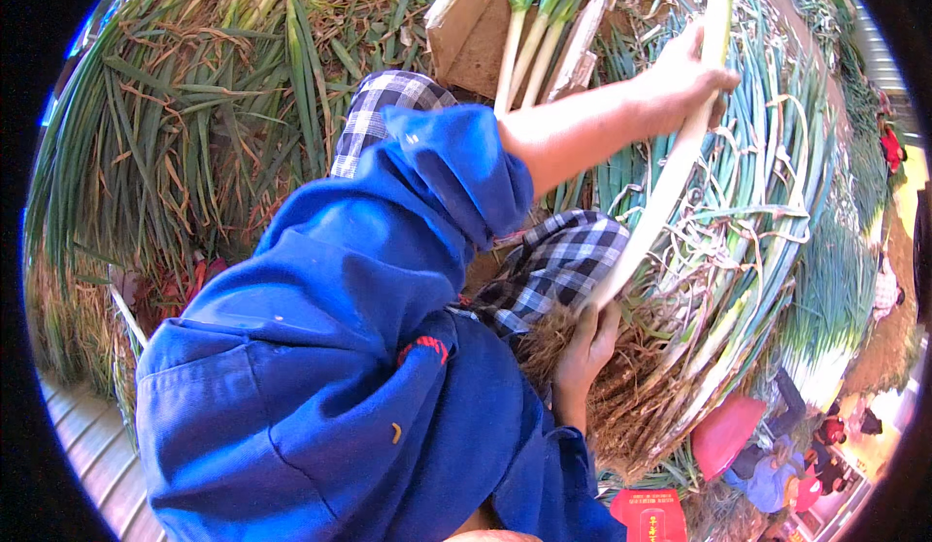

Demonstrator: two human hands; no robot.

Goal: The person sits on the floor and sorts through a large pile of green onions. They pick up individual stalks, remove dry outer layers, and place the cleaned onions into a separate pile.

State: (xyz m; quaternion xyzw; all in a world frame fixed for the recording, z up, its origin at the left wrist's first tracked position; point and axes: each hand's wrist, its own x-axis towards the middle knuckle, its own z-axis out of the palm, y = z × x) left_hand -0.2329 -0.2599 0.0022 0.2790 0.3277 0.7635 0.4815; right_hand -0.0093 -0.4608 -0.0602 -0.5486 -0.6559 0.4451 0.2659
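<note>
One long green onion, with a thick white shank, runs slantwise from the top edge down past my plaid-covered knee. My left hand is closed around its upper part, where white turns pale green. At its lower end, my right hand has thumb and fingers on the shank just by the brown roots. A pile of green onions lies directly to the right, draped with peeled dry skins. Its root ends come close to my right hand. My blue sleeve hides part of the ground.
A wooden frame ahead holds several green onions upright. Another heap of onions with dry leaves spreads at left. A red packet bearing writing and a pink-red object lie lower right. Other people are behind them.
</note>
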